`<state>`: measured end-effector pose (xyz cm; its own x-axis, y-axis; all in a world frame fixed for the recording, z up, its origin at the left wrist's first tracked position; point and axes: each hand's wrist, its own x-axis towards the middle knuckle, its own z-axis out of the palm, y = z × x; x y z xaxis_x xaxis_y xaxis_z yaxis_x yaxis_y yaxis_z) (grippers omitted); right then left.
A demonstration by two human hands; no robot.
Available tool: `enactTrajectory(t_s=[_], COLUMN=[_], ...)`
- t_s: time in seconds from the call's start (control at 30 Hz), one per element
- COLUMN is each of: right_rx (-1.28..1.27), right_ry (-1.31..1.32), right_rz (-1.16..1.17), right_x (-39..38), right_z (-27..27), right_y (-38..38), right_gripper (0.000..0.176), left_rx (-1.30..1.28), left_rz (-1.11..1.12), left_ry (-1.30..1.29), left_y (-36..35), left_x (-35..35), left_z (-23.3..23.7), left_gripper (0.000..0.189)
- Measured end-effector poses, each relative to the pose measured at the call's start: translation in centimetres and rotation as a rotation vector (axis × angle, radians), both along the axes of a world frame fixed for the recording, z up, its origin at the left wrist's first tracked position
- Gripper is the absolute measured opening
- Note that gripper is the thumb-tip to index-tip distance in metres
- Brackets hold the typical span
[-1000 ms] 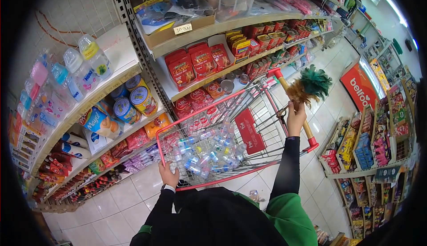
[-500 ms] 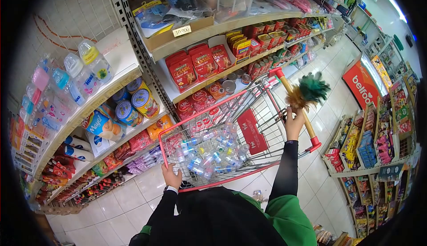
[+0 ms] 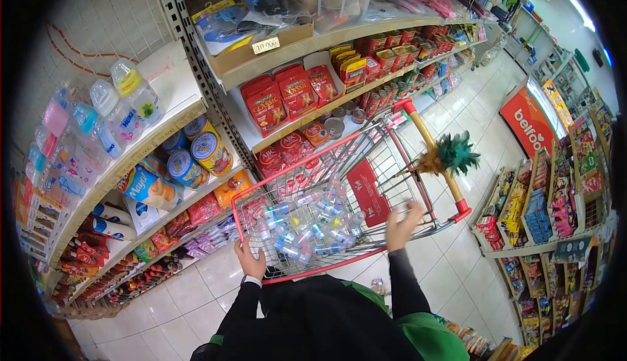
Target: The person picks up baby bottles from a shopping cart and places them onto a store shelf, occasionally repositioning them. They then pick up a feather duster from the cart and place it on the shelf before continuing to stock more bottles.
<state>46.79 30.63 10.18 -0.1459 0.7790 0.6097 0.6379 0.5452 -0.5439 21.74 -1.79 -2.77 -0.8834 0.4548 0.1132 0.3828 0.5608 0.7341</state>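
Observation:
A shopping cart (image 3: 356,262) with red rims stands in front of me, with many small clear plastic bottles (image 3: 313,227) inside. My left hand (image 3: 251,260) is at the cart's near left corner, its fingers around the rim. Over the handle side of the basket is my right hand (image 3: 401,228), slightly blurred, with nothing visible in it and its fingers apart. A feather duster (image 3: 457,153) with green and brown feathers lies across the cart's yellow handle (image 3: 429,132), beyond my right hand and apart from it.
Baby bottles (image 3: 135,96) stand on the left shelf, with tins and a Mayo! pack below. Ahead, a shelf holds red corned beef packs (image 3: 264,105) and cans. Snack racks (image 3: 522,211) and a red belfoo chest (image 3: 528,121) stand to the right on the tiled floor.
My right hand has let go of the feather duster and moved down and left over the cart. The duster stays on the handle. My left hand remains at the corner.

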Motion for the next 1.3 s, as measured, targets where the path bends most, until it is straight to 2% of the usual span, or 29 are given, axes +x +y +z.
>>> enactTrajectory(t_s=[0.07, 0.13, 0.2, 0.27, 0.37, 0.47, 0.57, 0.67, 0.7, 0.73, 0.8, 0.9, 1.0, 1.07, 1.3], right_rx=[-0.041, -0.218, -0.075, -0.141, -0.344, -0.517, -0.582, -0.635, -0.665, -0.696, -0.678, -0.386, -0.302, -0.307, -0.161], right_ry=[-0.094, -0.350, -0.538, -0.608, -0.573, -0.846, -0.869, -0.876, -0.865, -0.855, -0.797, -0.513, -0.637, -0.656, -0.603], right_rz=[0.417, 0.593, 0.701, 0.642, 0.463, 0.448, 0.500, 0.519, 0.552, 0.585, 0.589, 0.719, 0.888, 0.924, 0.784], right_x=[-0.4, 0.4, 0.7, 0.3, -1.4, -2.3, -2.9, -3.2, -3.6, -3.9, -4.8, -5.7, -4.7, -3.6, -1.6], right_z=[-2.0, -3.6, -3.8, -3.6, -3.7, -3.5, -2.9, -3.5, -3.6, -3.8, -4.1, -4.7, -4.6, -3.9, -2.9], right_y=[-3.1, -6.9, -8.7, -9.1, -8.3, -7.7, -7.5, -7.1, -6.8, -6.5, -6.7, -7.4, -9.0, -10.4, -10.9], right_gripper=[0.030, 0.024, 0.016, 0.014, 0.014, 0.022, 0.026, 0.028, 0.028, 0.027, 0.022, 0.013, 0.006, 0.007, 0.009], left_rx=[0.050, 0.114, 0.109, 0.096, -0.003, 0.011, 0.021, 0.040, 0.029, 0.023, 0.002, -0.009, -0.044, -0.076, -0.017], left_rz=[0.034, 0.062, 0.092, 0.123, 0.116, 0.143, 0.058, 0.076, 0.072, 0.083, 0.092, 0.148, 0.195, 0.180, 0.214], left_ry=[-0.043, 0.045, 0.026, 0.004, -0.239, -0.372, -0.276, -0.283, -0.243, -0.251, -0.050, -0.013, -0.027, 0.009, -0.044], left_y=[0.2, 0.4, 0.4, 0.0, -0.8, 0.3, -0.5, -0.6, -0.5, -0.6, -0.9, -0.9, -1.2, -1.9, -5.9], left_x=[0.1, 0.3, 0.2, 0.3, -0.5, -0.2, -0.4, -0.5, -0.4, -0.3, -0.3, 0.7, 0.6, 0.7, 1.8], left_z=[0.4, 0.7, 0.2, -0.5, -2.7, 0.2, -0.2, -1.2, -0.7, -0.9, -0.8, 0.5, 0.8, 1.7, 1.0], left_gripper=[0.062, 0.067, 0.068, 0.068, 0.069, 0.065, 0.064, 0.064, 0.054, 0.054, 0.044, 0.042, 0.043, 0.040, 0.035])
